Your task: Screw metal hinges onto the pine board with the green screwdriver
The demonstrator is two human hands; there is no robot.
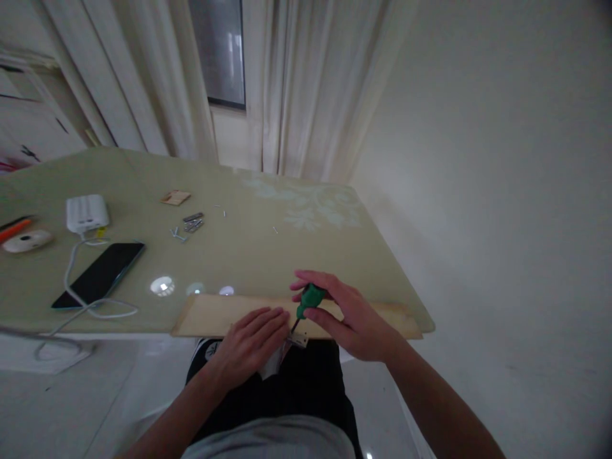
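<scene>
Broadly, a plain pale wall fills the right side of the frame, and a pale green tabletop stretches from the left edge across the middle. Long light curtains hang across the top, parted around a narrow dark window at upper centre left. Dark trousers show at bottom centre, under the near edge of the tabletop. A long, light wooden board lies along that edge, at lower centre.

Both hands are at the board. The right hand, right of centre, grips a screwdriver between thumb and fingers. The left hand, just beside it, rests its fingers on the board, straight and close together; its thumb is hidden, so whether it grips the edge I cannot tell.

At left lies a black phone, with a white cable looping over it from a white box. Further left, near the frame's edge, sits a white oval object beside an orange pen.

The screwdriver has a green handle and slants down, its tip at a small metal hinge on the board's near edge. Upper left of centre are a small wooden piece, some metal pieces and a few screws.
</scene>
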